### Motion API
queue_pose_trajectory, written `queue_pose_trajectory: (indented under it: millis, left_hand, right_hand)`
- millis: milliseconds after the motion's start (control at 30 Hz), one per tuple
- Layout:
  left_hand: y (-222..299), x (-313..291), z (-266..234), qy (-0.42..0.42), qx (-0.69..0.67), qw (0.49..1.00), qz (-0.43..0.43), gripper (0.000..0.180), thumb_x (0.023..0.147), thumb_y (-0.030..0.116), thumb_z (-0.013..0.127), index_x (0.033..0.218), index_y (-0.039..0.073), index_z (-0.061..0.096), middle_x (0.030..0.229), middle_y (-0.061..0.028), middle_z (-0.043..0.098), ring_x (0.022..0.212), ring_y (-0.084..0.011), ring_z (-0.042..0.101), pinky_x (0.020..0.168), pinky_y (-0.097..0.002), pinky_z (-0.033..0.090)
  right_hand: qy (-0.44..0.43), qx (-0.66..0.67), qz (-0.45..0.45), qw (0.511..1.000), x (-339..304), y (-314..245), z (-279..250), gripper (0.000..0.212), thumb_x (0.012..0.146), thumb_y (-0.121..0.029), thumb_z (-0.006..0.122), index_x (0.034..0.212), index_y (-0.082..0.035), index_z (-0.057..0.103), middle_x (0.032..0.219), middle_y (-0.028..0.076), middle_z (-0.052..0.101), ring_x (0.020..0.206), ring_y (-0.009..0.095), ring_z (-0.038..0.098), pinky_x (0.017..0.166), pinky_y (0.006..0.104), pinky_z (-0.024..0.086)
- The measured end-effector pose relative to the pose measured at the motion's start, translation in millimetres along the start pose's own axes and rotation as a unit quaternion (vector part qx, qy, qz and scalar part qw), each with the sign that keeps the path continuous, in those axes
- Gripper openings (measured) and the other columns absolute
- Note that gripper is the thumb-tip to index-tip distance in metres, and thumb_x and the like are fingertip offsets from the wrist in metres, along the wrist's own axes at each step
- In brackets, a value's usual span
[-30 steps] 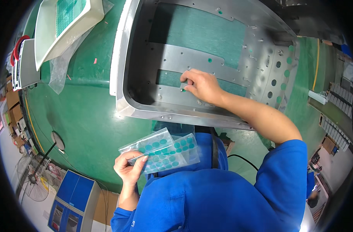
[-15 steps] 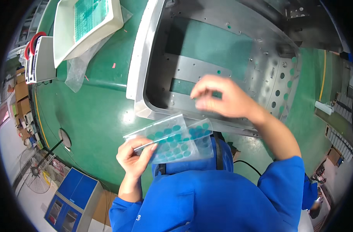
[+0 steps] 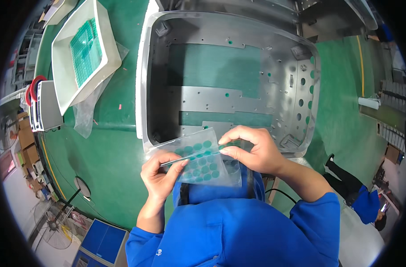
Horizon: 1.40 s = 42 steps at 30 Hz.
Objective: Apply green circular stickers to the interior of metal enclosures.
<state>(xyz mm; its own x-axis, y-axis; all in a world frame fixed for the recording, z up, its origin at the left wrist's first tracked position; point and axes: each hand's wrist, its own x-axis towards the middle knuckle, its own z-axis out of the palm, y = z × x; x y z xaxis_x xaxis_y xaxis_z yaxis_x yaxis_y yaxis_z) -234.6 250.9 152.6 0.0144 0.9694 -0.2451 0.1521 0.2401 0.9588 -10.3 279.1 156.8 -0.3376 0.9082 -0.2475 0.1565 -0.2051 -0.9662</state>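
My left hand (image 3: 162, 174) pinches a clear sheet (image 3: 203, 171) of round green stickers between thumb and fingers. A thin straight line, a fold or a slim rod, runs across it from those fingers; I cannot tell which. Behind its right side shows another clear sheet (image 3: 235, 172). My right hand (image 3: 256, 153) is closed in a pinch at the sheet's right edge; what its fingertips hold is too small to make out. Just beyond both hands lies a large open metal housing (image 3: 203, 93), with small green dots (image 3: 227, 95) on its inner floor.
At the far left a cream bin (image 3: 106, 71) holds green sheets, with a crumpled plastic bag (image 3: 84, 116) beside it. Red tape rolls (image 3: 34, 89) sit on a grey device (image 3: 51, 107). Another person (image 3: 365, 204) is at the right. A round-headed stand (image 3: 82, 186) rises at the left.
My right hand has come back from over the housing to the sticker sheet's edge, its fingers drawn together. The left hand keeps its hold. My view has shifted, showing more of the housing.
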Motion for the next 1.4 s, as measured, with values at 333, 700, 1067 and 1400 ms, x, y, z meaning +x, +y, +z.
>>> queue_pose_trajectory:
  millis: [333, 700, 1067, 1400]
  left_hand:
    - [-5, 8, 5, -0.063, 0.029, 0.997, 0.021, 0.012, 0.067, -0.008, 0.066, 0.072, -0.002, 0.057, 0.065, -0.0069, 0.057, 0.052, -0.0090, 0.053, 0.046, -0.0192, 0.041]
    - [-19, -5, -3, 0.036, 0.010, 0.998, -0.047, 0.012, 0.068, -0.007, 0.066, 0.074, -0.002, 0.057, 0.068, -0.0054, 0.057, 0.055, -0.0085, 0.052, 0.048, -0.0190, 0.042]
    - [-27, -11, -7, 0.050, 0.015, 0.998, -0.041, 0.013, 0.068, -0.004, 0.068, 0.075, -0.001, 0.058, 0.069, -0.0050, 0.058, 0.057, -0.0075, 0.052, 0.050, -0.0179, 0.042]
    - [-28, -14, -7, 0.044, 0.018, 0.998, -0.038, 0.013, 0.067, -0.004, 0.069, 0.074, -0.001, 0.058, 0.068, -0.0049, 0.059, 0.057, -0.0072, 0.052, 0.052, -0.0179, 0.041]
  right_hand:
    - [0.019, -0.134, -0.090, 0.987, -9, 16, -5, 0.008, 0.072, 0.001, 0.061, 0.078, -0.001, 0.057, 0.092, 0.010, 0.058, 0.078, 0.019, 0.056, 0.072, 0.0285, 0.044]
    - [0.012, -0.246, 0.137, 0.959, 53, 136, -50, 0.002, 0.075, -0.009, 0.055, 0.076, -0.008, 0.055, 0.079, 0.005, 0.052, 0.073, 0.020, 0.053, 0.066, 0.0321, 0.042]
    - [0.038, -0.340, 0.127, 0.931, 52, 138, -39, 0.003, 0.074, -0.012, 0.056, 0.076, -0.009, 0.056, 0.077, 0.004, 0.050, 0.074, 0.020, 0.052, 0.066, 0.0329, 0.042]
    - [0.039, -0.349, 0.117, 0.929, 50, 141, -39, 0.004, 0.075, -0.011, 0.056, 0.078, -0.010, 0.057, 0.083, 0.006, 0.053, 0.084, 0.026, 0.053, 0.071, 0.0371, 0.043]
